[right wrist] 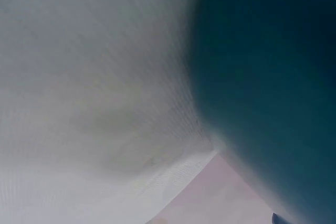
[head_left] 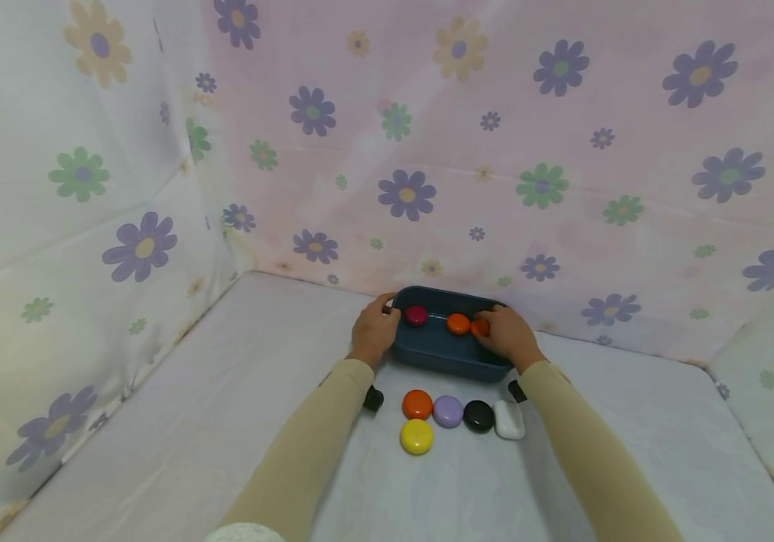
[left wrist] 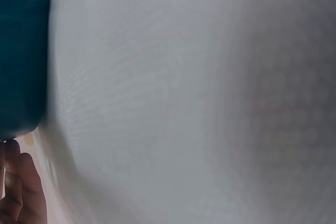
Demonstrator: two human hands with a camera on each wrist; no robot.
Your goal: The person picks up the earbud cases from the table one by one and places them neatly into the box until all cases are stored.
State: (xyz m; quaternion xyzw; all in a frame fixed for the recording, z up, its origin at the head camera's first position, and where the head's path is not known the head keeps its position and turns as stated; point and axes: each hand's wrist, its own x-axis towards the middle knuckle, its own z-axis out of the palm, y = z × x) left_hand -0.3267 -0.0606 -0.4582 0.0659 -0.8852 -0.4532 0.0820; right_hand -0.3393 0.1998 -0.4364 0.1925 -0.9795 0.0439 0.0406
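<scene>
A dark blue rectangular baking dish stands near the back wall. My left hand holds its left end, thumb near the rim and fingers outside; the left wrist view shows those fingers by the dish's teal wall. My right hand reaches over the right end and pinches an orange-red glossy round piece inside, partly covered by the fingers. Beside it in the dish lie another orange piece and a dark magenta piece. The right wrist view shows only the dish wall, not the hand.
In front of the dish lie an orange-red piece, a lilac piece, a black piece, a white squarish piece and a yellow piece. Flower-patterned cloth walls enclose the white tabletop at the back and sides.
</scene>
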